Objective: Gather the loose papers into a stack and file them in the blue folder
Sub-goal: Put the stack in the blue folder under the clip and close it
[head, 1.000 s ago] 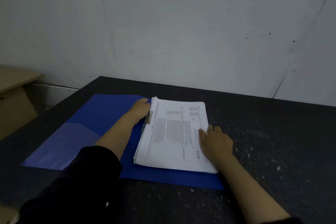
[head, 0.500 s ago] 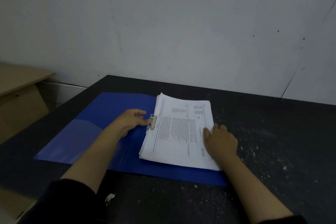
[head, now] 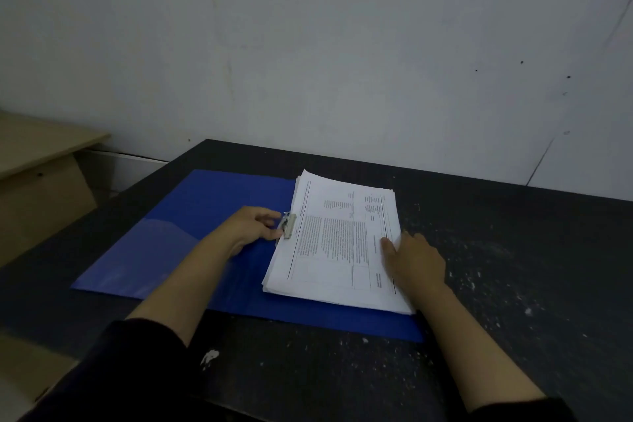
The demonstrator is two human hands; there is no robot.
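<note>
Blue folder (head: 191,216): lay open on the dark surface (head: 513,284).
Papers (head: 339,243): stacked on its right half.
Left hand (head: 253,226): fingers pinched the metal clip (head: 288,225).
Right hand (head: 416,259): fingers flat, pressing the stack's right edge.

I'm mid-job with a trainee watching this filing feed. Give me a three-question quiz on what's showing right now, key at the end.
1. True or false: the paper stack lies on the right half of the open blue folder.
2. Which hand is at the metal clip on the stack's left edge?
A. left hand
B. right hand
C. neither
3. Fill in: the right hand rests on the stack's ___ edge.

Key
1. True
2. A; its fingertips are at the clip, though whether they pinch it is unclear.
3. right
</note>
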